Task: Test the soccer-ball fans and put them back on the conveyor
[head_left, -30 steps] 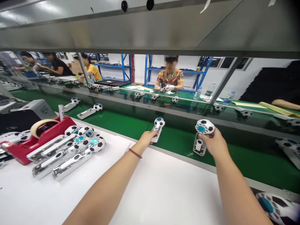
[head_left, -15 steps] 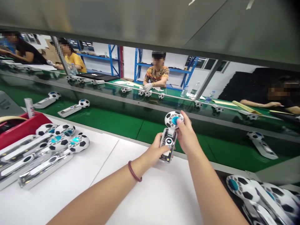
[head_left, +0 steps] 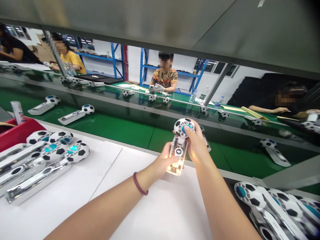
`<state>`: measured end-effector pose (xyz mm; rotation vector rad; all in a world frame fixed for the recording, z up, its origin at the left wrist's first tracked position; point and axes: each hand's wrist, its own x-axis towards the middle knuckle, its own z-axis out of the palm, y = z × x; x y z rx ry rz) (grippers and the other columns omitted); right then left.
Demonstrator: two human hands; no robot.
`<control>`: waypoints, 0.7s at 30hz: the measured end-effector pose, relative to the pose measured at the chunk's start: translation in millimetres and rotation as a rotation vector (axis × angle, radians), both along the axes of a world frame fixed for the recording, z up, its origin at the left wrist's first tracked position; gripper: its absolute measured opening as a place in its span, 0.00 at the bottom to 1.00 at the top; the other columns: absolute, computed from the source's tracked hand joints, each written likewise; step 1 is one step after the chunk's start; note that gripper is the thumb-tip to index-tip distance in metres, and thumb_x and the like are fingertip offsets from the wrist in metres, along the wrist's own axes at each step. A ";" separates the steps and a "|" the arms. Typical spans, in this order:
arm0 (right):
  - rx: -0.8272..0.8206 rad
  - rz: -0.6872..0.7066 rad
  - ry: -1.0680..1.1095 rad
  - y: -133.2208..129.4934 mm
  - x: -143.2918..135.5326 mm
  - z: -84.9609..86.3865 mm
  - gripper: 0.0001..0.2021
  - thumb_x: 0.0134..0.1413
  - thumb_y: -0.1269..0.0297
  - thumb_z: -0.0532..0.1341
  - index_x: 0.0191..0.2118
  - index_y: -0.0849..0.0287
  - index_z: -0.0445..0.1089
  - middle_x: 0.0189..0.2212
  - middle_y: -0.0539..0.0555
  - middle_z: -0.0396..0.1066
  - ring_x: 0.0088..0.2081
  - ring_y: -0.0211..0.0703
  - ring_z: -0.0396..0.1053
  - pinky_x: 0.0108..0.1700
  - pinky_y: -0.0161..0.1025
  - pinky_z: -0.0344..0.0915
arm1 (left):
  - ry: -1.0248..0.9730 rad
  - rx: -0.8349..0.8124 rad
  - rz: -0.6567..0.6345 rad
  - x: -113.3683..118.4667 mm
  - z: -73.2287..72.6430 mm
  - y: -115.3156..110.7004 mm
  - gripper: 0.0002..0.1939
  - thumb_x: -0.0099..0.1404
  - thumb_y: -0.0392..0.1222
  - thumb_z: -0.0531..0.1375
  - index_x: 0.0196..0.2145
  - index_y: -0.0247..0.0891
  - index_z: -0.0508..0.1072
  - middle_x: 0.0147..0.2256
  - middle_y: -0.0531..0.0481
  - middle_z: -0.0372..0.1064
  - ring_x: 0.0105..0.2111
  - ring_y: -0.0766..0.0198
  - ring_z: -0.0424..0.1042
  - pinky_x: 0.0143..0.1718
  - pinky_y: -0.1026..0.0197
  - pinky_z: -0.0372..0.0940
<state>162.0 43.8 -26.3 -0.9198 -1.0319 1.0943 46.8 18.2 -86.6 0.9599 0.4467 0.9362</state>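
Note:
Both of my hands are around one handheld fan (head_left: 179, 145), which has a football-patterned round head with a blue centre and a clear body with a small lit round display. My left hand (head_left: 168, 158) is closed on the body, thumb on its lower front. At the head, my right hand (head_left: 197, 141) is closed too, its thumb lying on the blue centre. Warm yellow light glows from the lower body. My fingers behind the fan are mostly hidden.
White sheets (head_left: 110, 166) cover my bench. Several similar fans (head_left: 47, 166) lie at left beside a red bin (head_left: 25, 128); more fans (head_left: 272, 203) lie at lower right. Beyond runs a green conveyor belt (head_left: 120, 128) bearing fans. Co-workers sit across it. A grey panel (head_left: 150, 23) hangs overhead.
The lower body of the held fan now glows yellow. Another fan has appeared on the belt behind my right hand. The view has shifted slightly, and my grip looks the same.

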 end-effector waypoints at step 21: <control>-0.024 -0.028 -0.018 -1.3 -0.1 3.8 0.30 0.40 0.52 0.66 0.52 0.48 0.58 0.37 0.50 0.68 0.30 0.41 0.70 0.31 0.38 0.67 | 0.009 0.006 -0.060 -0.6 9.3 -5.1 0.32 0.48 0.43 0.64 0.47 0.41 0.52 0.37 0.49 0.65 0.27 0.63 0.70 0.27 0.59 0.65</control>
